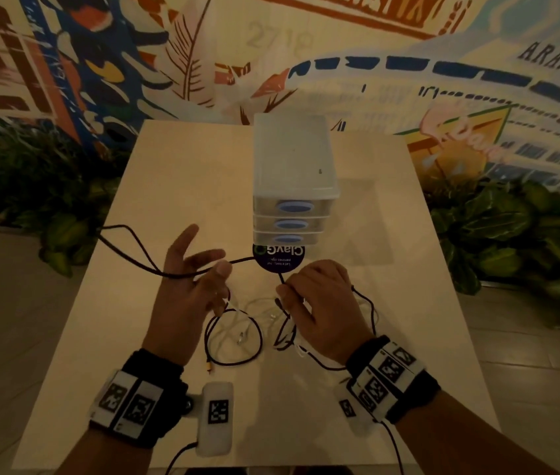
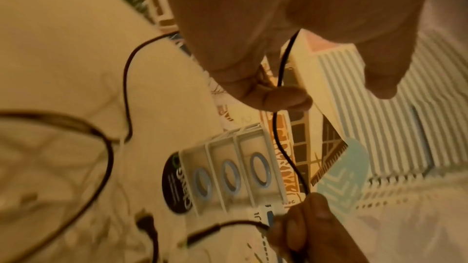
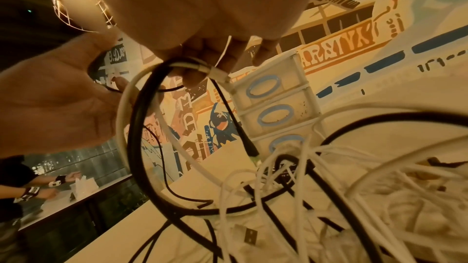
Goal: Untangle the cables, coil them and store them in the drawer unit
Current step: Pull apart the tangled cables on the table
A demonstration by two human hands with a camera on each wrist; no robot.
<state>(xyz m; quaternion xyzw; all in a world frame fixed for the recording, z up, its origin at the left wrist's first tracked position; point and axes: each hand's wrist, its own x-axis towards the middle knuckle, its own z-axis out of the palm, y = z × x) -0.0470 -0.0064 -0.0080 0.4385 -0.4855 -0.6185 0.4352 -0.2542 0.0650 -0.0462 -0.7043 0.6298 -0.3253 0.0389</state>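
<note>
Dim warm light falls on a pale surface (image 1: 306, 389) set before a painted mural wall, with leafy plants on both sides.

Left hand (image 1: 189, 296) hovers over the surface, fingers mostly spread, with a black cable (image 1: 127, 246) pinched between thumb and a fingertip; that cable loops out past the left edge. Right hand (image 1: 323, 310) has its fingers curled round a bunch of black and white strands lifted from the tangle (image 1: 254, 323), which lies between the two hands.

Beyond the hands stands the drawer unit (image 1: 292, 180), three drawers, all closed, with a round dark sticker (image 1: 278, 257) at its foot.

Judging by this, the task is at an early stage: untangling is under way, nothing is coiled, nothing is stored.

Open room lies on the bare surface left of the drawers and near the front edge. The right side is free too. The cable overhanging the left edge could slip off.
</note>
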